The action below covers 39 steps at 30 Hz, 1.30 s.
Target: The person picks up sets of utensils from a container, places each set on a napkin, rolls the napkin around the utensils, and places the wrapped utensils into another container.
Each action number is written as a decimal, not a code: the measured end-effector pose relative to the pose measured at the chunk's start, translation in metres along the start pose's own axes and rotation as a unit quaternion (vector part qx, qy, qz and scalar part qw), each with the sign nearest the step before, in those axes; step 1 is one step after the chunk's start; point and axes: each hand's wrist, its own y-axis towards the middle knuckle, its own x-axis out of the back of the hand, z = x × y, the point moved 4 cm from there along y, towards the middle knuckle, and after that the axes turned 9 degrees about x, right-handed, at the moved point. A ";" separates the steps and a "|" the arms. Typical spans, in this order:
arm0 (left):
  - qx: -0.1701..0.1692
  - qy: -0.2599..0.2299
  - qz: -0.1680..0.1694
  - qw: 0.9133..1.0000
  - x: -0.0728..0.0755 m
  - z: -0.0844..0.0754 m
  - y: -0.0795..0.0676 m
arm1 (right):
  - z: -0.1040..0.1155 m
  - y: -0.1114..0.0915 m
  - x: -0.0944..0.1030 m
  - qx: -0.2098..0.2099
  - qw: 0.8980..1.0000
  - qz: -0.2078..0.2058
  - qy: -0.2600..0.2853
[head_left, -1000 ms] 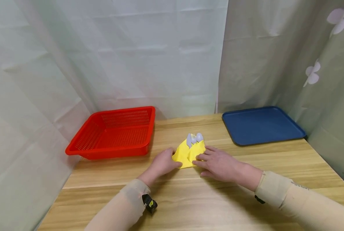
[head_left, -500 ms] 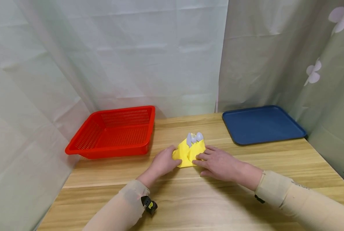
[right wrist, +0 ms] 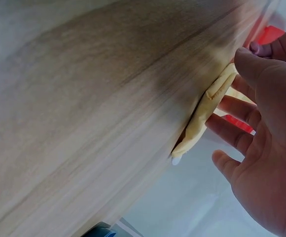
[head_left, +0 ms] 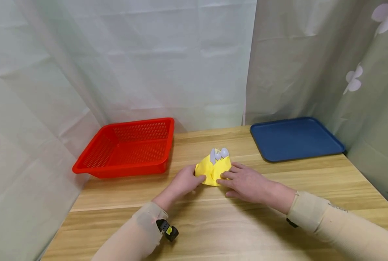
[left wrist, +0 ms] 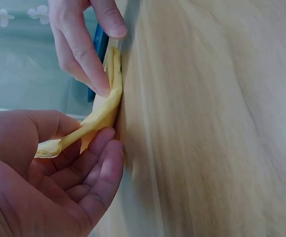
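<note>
A folded yellow napkin (head_left: pixel 208 169) lies mid-table in the head view. From its far end stick out the pale tops of a knife (head_left: pixel 212 155), a fork (head_left: pixel 218 155) and a spoon (head_left: pixel 224 152); their lower parts are hidden in the cloth. My left hand (head_left: pixel 184 180) pinches the napkin's left edge, thumb above and fingers beneath, as the left wrist view shows, where that edge (left wrist: pixel 79 132) is bent up off the wood. On the right side, extended fingers of my right hand (head_left: pixel 247 183) rest on top of the napkin (right wrist: pixel 202 118).
A red perforated basket (head_left: pixel 122 169) stands at the back left of the wooden table (head_left: pixel 213 228). At the back right lies a flat blue tray (head_left: pixel 295 139). Pale curtains (head_left: pixel 167 65) hang behind and at both sides.
The napkin's left edge has risen slightly in my left hand, and its near edge looks more curved. My right hand stays in place on the cloth.
</note>
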 end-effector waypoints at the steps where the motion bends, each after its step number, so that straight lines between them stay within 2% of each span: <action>1: -0.001 -0.005 -0.001 1.000 0.000 -0.001 0.001 | 0.000 0.000 0.000 0.002 1.000 -0.001 -0.001; 5: -0.001 -0.033 -0.006 0.999 0.000 -0.006 0.002 | 0.000 0.000 -0.001 0.004 1.000 -0.004 -0.003; 10: 0.007 -0.088 0.005 0.996 -0.003 -0.012 0.003 | 0.000 0.000 -0.001 0.007 1.000 -0.012 -0.008; 13: 0.013 -0.103 0.010 0.995 -0.003 -0.015 0.003 | 0.000 0.000 -0.002 0.008 1.000 -0.013 -0.007; 16: 0.016 -0.082 0.007 0.996 -0.003 -0.016 0.002 | 0.000 0.000 -0.002 0.006 1.000 -0.010 -0.004; 22: 0.003 -0.004 0.008 1.000 -0.005 -0.017 0.000 | -0.001 0.000 0.000 0.001 1.000 -0.002 0.001; 28: -0.017 0.022 -0.024 0.999 -0.007 -0.024 0.003 | -0.001 0.000 0.000 0.003 1.000 -0.005 0.002; 31: -0.015 0.016 -0.034 0.999 -0.008 -0.028 0.003 | -0.001 0.000 0.000 0.003 1.000 -0.004 0.002; 39: 0.002 -0.049 -0.036 0.998 -0.012 -0.033 0.004 | -0.001 0.000 0.000 0.004 1.000 -0.005 0.001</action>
